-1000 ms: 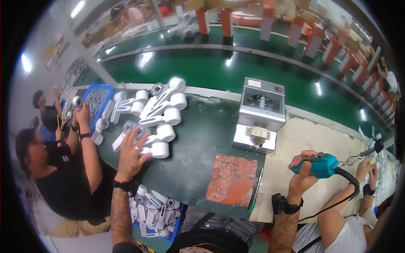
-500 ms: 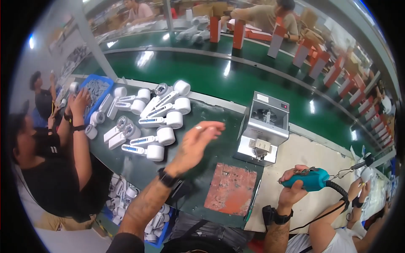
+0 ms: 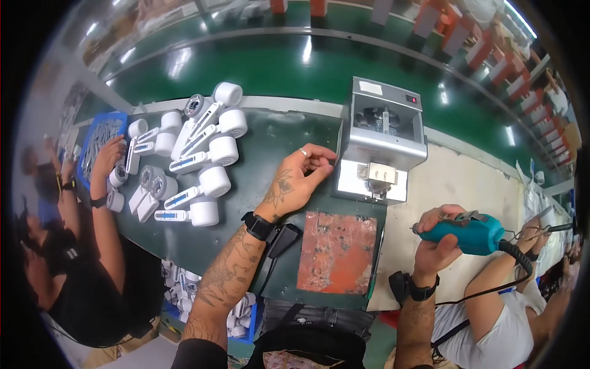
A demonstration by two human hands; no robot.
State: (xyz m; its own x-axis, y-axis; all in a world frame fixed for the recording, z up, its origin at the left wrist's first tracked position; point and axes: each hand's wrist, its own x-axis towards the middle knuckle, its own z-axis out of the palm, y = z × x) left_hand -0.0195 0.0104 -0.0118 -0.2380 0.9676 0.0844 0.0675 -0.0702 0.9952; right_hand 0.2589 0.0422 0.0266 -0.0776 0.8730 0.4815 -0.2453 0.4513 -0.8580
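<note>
In my right hand (image 3: 435, 243) I grip a teal electric screwdriver (image 3: 462, 234), its tip pointing left and a black coiled cord trailing from its back end. My left hand (image 3: 301, 178) hovers over the green bench just left of a metal screw feeder (image 3: 382, 138). Its fingers are loosely bent, thumb apart, and nothing shows between them. Whether the fingertips touch the feeder's side I cannot tell. A worn red mat (image 3: 338, 252) lies in front of the feeder. Several white handheld devices (image 3: 203, 178), each with a round head and a straight handle, lie left of my left hand.
A blue tray (image 3: 101, 144) of small grey parts stands at the far left, where a co-worker's hand (image 3: 109, 154) reaches. Beyond the bench runs a green conveyor (image 3: 258, 67) with red-and-white boxes (image 3: 458, 37). Below the bench sits a blue bin (image 3: 249, 326) of white parts.
The view has tilted down. My left hand has come next to the feeder, its fingers bending from outstretched. The screwdriver stays in my right hand. The co-worker's hand remains at the tray.
</note>
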